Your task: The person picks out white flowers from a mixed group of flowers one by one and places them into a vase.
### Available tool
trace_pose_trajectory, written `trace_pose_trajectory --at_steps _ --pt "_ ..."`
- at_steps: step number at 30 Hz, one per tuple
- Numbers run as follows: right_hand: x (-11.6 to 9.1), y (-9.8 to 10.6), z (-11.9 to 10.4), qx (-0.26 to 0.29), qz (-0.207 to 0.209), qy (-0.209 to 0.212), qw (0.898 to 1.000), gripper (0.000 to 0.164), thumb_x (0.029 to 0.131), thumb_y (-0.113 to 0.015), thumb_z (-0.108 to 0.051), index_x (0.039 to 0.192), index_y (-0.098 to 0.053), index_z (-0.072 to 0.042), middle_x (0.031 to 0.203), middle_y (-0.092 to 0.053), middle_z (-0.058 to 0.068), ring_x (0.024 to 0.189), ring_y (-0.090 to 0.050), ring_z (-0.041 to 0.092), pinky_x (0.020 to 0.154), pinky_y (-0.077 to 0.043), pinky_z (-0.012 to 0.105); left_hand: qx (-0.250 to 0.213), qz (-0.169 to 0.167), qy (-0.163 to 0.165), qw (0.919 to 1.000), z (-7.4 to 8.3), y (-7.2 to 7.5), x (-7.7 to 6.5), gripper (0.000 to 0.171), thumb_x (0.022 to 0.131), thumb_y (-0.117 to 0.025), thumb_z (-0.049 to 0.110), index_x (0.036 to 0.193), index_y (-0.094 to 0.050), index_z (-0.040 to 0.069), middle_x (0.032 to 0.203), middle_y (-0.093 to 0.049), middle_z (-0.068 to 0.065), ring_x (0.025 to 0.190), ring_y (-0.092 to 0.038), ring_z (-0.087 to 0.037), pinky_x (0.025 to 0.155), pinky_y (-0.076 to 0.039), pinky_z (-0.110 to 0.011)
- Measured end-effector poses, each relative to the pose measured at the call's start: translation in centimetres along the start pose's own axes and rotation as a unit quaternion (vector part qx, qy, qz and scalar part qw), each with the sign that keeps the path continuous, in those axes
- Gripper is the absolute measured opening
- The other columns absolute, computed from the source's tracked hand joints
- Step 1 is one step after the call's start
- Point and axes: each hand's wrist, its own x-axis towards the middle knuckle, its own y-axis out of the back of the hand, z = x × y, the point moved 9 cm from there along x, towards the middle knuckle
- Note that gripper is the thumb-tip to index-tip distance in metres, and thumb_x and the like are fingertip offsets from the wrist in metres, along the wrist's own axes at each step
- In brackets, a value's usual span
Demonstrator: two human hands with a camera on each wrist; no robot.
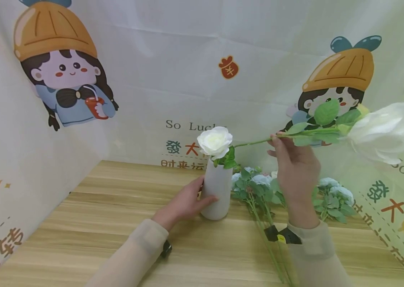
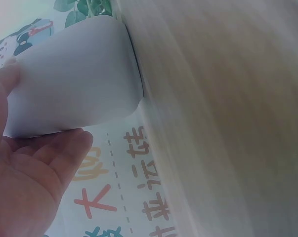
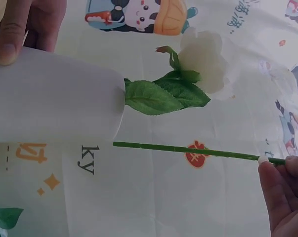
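Note:
A white vase [image 1: 217,195] stands upright on the wooden table, with one white rose [image 1: 214,142] and its green leaves showing above the mouth. My left hand [image 1: 184,201] grips the vase around its lower body, thumb across the front. Between thumb and fingers, my right hand [image 1: 297,171] pinches the green stem [image 3: 188,149] of a second, larger white rose [image 1: 385,133]. That rose lies nearly level in the air, bloom out to the right, bare stem end pointing left. In the right wrist view the stem's cut end is close beside the vase's rim.
Pale blue flowers [image 1: 261,181] with long green stems lie on the table [image 1: 116,223] right of the vase, partly behind my right arm. More blue blooms [image 1: 338,195] lie farther right. A printed cloth [image 1: 159,79] hangs around the back and sides.

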Motion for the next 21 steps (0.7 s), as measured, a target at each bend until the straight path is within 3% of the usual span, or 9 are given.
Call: trace_pose_trajectory --at_steps 7,14,21 --pt "-0.3 -0.2 1.7 0.014 -0.014 0.005 1.0 0.015 0.094 -0.065 0.006 0.108 -0.069 0.005 0.099 -0.07 0.018 0.088 -0.067 0.03 0.071 -0.061 0.029 -0.003 0.004 -0.004 1.0 0.2 0.1 -0.1 0.067 0.095 -0.07 0.036 0.145 -0.038 0.006 0.136 -0.052 -0.007 0.122 -0.047 -0.015 0.101 -0.046 -0.042" --pt "-0.6 -1.6 -1.1 0.007 -0.03 -0.002 1.0 0.013 0.091 -0.057 0.021 0.103 -0.06 0.021 0.095 -0.065 0.032 0.086 -0.066 0.032 0.072 -0.06 0.027 -0.003 0.004 -0.002 1.0 0.1 0.0 -0.1 0.066 0.095 -0.069 0.036 0.145 -0.038 0.007 0.136 -0.052 -0.006 0.122 -0.047 -0.014 0.101 -0.046 -0.041" --pt "-0.9 -2.3 -0.1 -0.007 -0.05 0.008 0.999 0.008 0.093 -0.06 0.014 0.099 -0.061 0.019 0.094 -0.066 0.031 0.083 -0.067 0.03 0.071 -0.06 0.025 -0.009 0.005 -0.014 0.9998 0.5 0.2 -0.2 0.066 0.095 -0.069 0.035 0.145 -0.038 0.005 0.136 -0.052 -0.008 0.122 -0.047 -0.016 0.101 -0.046 -0.043"
